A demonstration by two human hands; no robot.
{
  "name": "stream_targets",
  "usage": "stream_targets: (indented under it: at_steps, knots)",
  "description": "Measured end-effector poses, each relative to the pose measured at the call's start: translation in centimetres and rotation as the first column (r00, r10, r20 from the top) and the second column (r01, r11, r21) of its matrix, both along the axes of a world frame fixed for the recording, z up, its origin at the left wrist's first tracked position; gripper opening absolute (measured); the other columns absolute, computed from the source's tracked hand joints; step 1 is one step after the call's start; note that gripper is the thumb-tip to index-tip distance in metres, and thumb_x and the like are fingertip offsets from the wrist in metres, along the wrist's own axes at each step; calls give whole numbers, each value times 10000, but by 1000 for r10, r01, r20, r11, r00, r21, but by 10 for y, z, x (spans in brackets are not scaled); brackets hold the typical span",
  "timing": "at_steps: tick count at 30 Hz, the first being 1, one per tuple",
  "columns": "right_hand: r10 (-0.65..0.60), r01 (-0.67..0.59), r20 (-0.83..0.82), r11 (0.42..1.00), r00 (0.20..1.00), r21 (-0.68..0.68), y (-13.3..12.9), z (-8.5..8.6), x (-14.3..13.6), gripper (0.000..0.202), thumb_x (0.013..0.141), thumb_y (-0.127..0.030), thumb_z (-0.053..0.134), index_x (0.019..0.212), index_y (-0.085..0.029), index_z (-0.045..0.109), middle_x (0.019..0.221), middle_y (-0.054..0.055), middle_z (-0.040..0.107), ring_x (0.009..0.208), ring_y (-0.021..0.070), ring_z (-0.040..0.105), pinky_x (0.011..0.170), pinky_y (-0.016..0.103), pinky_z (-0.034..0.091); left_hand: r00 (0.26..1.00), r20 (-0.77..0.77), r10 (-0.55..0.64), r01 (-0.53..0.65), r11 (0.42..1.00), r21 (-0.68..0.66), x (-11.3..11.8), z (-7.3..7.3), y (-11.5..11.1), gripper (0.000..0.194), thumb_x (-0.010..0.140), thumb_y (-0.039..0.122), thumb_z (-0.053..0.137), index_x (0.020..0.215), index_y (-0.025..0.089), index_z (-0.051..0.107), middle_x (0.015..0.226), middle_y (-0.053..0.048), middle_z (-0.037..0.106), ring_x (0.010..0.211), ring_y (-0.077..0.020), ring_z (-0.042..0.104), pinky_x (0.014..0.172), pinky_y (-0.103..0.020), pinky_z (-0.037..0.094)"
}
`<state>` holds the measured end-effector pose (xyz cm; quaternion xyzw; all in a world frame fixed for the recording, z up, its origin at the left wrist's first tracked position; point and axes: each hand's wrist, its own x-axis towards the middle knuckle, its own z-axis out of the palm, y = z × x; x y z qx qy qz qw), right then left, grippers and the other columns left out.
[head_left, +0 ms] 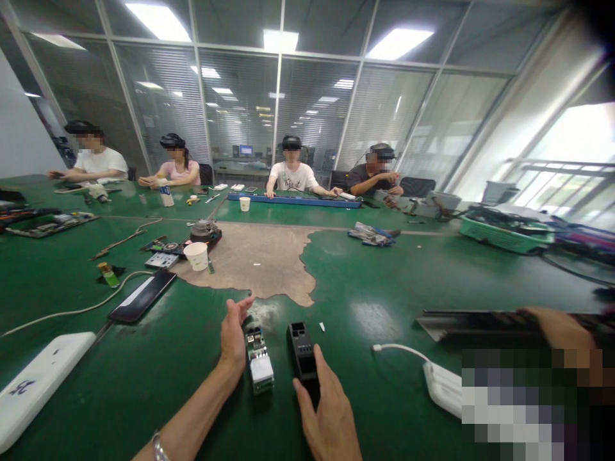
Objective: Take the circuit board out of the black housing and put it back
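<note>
green tabletop (pixel 389 410), black casing (pixel 302 351) in right hand (pixel 331 410), long axis forward

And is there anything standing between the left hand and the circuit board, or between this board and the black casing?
Nothing visible does. The left hand is close beside the circuit board; only green tabletop shows between board and black casing, which the right hand holds.
</note>
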<state>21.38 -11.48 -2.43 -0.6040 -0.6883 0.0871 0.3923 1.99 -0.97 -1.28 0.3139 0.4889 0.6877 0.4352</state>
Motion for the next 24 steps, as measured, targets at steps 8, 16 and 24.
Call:
stream_targets:
  at_steps: [8, 16, 24]
  knots:
    - [38, -56, -153, 992, 988, -111, -7, 35, -18, 589, 873, -354, 559, 1400, -112, 458, 1305, 139, 602, 1153, 275, 619, 946, 400, 541, 1000, 10, -3, 3, 1000, -13, -2, -1, 1, 670, 880, 680, 326, 989, 159, 733, 1133, -131, 702, 1155, -262, 596, 1072, -432, 345]
    - [145, -145, -59, 989, 988, -8, -12, 37, -50, 601, 838, -272, 595, 1393, -81, 466, 1303, 154, 599, 1169, 281, 607, 953, 371, 535, 999, 51, -13, 14, 1000, -23, -5, -3, 4, 689, 868, 693, 334, 955, 142, 738, 1104, -149, 709, 1134, -264, 611, 1074, -433, 347]
    - [191, -191, 3, 981, 982, -20, -14, 48, -57, 613, 827, -243, 591, 1390, -38, 460, 1282, 173, 611, 1156, 292, 615, 968, 387, 525, 996, 77, -49, 52, 998, -33, -9, 1, 3, 743, 842, 725, 341, 897, 100, 737, 1028, -177, 727, 1060, -275, 655, 1048, -436, 383]
